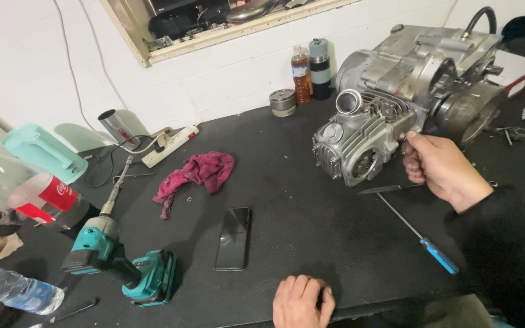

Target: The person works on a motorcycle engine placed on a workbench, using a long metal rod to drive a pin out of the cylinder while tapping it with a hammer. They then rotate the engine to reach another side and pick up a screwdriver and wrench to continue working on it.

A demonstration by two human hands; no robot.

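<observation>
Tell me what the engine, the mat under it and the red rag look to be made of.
Engine: looks like cast metal, probably aluminium, dull silver-grey with cooling fins and worn, stained patches. Right hand is at its cylinder head.
Mat: likely rubber or foam, matte black with a fine dotted texture. Left hand rests on its near edge.
Rag: soft woven cloth, magenta, crumpled into folds.

Open mat point(293, 200) lies between the phone point(233, 238) and the engine point(396, 97). A screwdriver point(417, 234) crosses the way right of it. Left, the drill point(120, 255), rag point(197, 173) and bottles point(25, 194) crowd the mat; jars point(311, 73) line the wall.
</observation>
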